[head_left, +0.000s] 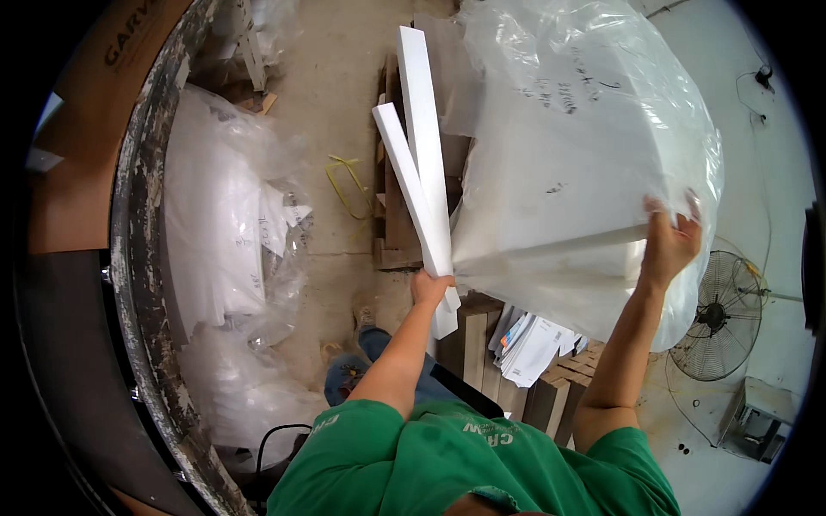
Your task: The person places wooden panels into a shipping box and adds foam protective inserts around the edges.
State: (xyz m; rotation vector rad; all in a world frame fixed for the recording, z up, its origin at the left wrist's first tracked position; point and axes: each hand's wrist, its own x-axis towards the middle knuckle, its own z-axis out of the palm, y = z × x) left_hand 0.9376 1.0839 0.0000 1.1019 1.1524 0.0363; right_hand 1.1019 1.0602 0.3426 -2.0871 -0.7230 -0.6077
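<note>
My left hand (430, 288) is closed around the lower part of two long, narrow white strips (420, 112), which cross there and fan apart toward their far ends. I cannot tell what the strips are made of. A large clear plastic cover (594, 155) with dark handwriting lies over a bulky white stack to the right. On its right side my right hand (671, 241) is raised with the fingers bent, gripping the film. Taut folds in the plastic run from beside my left hand toward my right.
Under the cover's left side is a wooden pallet (400, 255). Loose papers (533, 348) lie on wooden blocks near my body. Plastic-wrapped white stacks (228, 232) stand at left, by a worn dark rim (142, 224). A yellow strap loop (346, 185) lies on the floor; a fan (716, 316) stands right.
</note>
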